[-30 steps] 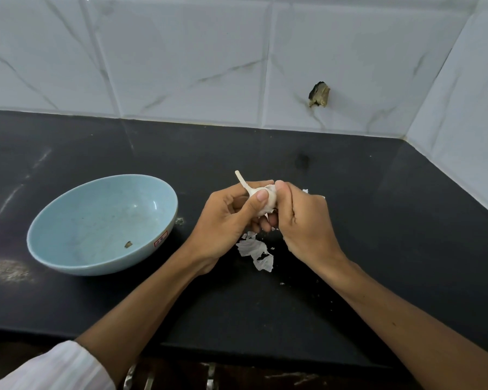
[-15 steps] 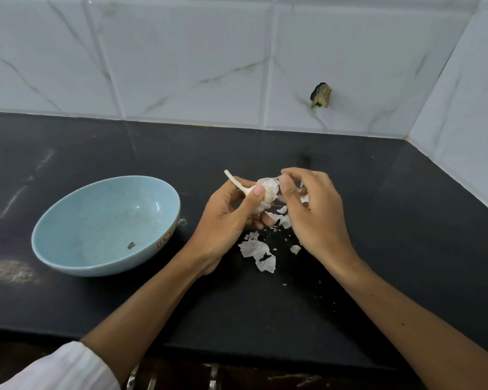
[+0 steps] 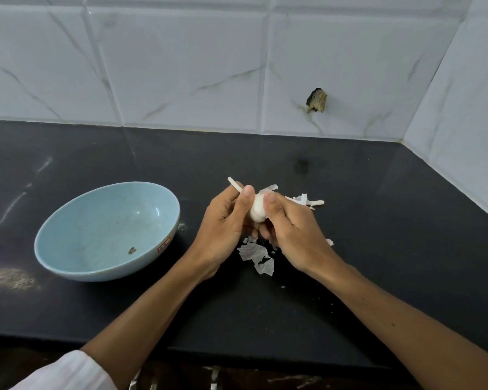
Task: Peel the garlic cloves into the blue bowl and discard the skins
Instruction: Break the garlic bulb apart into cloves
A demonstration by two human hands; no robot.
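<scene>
Black stone counter, white marble-look tiled wall behind it with a ragged hole in one tile, and the action is right in the middle. The left hand is curled round a white, papery garlic bulb, thumb pressed near its top. The right hand meets it from the other side, thumb on the bulb and fingers tucked underneath, so both hands grip it just above the counter. A flap of loosened skin stands up by the right thumb. The bulb's long axis lies on a slant: its thin dry stalk pokes up and away to the left past the left thumb, and the rounded base faces down towards the person. Directly below the hands lies a small heap of torn white skins, with more curled scraps just beyond the right hand. Further left, well apart, sits the pale blue round bowl, and there is nothing in it but one small brown fleck. I'd call this early going: outer skin is coming off, no clove has reached the bowl, and every skin is yet to be discarded.
</scene>
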